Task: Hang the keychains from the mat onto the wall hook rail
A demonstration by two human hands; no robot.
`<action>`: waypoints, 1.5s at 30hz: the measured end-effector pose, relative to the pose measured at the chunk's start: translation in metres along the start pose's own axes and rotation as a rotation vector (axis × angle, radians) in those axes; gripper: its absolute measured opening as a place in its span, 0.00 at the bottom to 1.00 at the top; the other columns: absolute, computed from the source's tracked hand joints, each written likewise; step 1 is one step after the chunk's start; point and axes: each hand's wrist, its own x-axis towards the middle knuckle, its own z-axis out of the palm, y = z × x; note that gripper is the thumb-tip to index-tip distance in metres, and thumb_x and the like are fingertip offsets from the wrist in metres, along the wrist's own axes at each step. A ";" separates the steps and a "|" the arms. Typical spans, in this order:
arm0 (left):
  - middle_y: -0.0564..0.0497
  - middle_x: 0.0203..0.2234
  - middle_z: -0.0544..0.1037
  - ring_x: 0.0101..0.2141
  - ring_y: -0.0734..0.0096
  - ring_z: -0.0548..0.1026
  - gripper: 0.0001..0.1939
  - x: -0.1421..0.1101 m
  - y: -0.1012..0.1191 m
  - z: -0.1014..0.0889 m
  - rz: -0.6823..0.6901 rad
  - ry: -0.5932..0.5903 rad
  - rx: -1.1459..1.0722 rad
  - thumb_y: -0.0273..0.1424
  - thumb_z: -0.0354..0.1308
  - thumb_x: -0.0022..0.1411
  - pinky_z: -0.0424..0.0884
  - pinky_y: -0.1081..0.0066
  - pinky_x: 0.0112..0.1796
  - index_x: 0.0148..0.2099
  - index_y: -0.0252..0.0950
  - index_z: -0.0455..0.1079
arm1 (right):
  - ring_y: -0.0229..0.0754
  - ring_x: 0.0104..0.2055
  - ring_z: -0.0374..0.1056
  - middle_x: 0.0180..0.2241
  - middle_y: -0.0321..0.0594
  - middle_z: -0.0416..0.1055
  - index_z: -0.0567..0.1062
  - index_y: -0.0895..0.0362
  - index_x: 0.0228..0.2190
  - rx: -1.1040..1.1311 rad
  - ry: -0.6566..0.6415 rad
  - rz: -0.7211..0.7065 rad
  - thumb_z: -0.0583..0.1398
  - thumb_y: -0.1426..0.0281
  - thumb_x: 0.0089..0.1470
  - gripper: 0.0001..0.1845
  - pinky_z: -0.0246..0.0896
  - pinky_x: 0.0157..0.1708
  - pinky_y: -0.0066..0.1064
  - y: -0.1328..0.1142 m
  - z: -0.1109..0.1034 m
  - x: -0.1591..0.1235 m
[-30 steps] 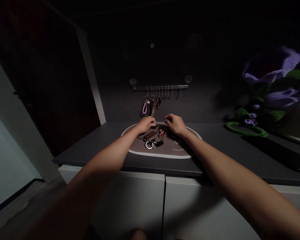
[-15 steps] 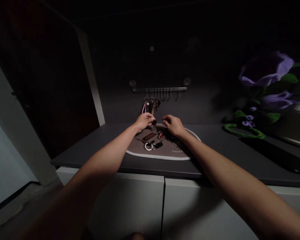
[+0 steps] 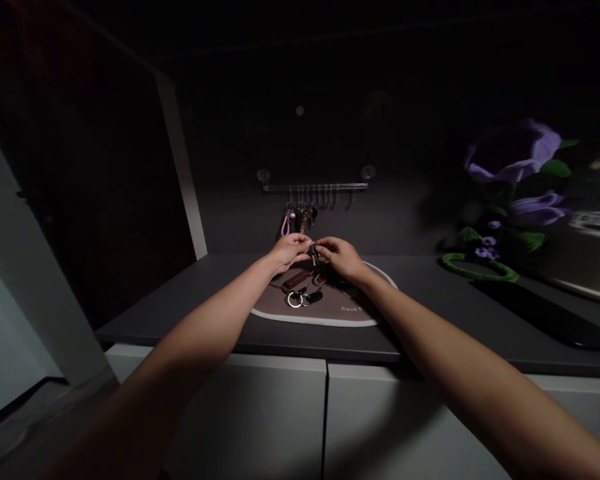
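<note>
Between my two hands, above the mat, hangs a small bunch of dark keys (image 3: pixel 314 255). My left hand (image 3: pixel 291 251) pinches it from the left, and the fingertips of my right hand (image 3: pixel 339 256) close on it from the right. Below, on the brown mat (image 3: pixel 330 313) with a pale rim, lie a brown key case (image 3: pixel 295 281), a key set with a large metal ring (image 3: pixel 295 299), a black key fob (image 3: pixel 315 296) and a small red item (image 3: pixel 319 279). My right hand partly hides the mat's far side.
A clear hook rail (image 3: pixel 315 187) is fixed to the wall with suction cups. Several key sets hang on its left hooks, one with a pink strap (image 3: pixel 285 225). Purple artificial flowers (image 3: pixel 515 153) and a metallic rounded object (image 3: pixel 590 260) stand at the right of the dark counter (image 3: pixel 165 300).
My right hand has moved left until its fingers meet the keys held by my left hand. The view has shifted slightly.
</note>
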 end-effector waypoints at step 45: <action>0.53 0.23 0.71 0.21 0.82 0.69 0.01 0.005 0.004 0.007 0.078 0.155 0.318 0.24 0.53 0.55 0.67 0.78 0.25 0.31 0.31 0.65 | 0.33 0.25 0.61 0.25 0.36 0.67 0.69 0.59 0.30 0.156 0.279 -0.020 0.53 0.58 0.48 0.17 0.61 0.28 0.26 0.008 -0.008 0.042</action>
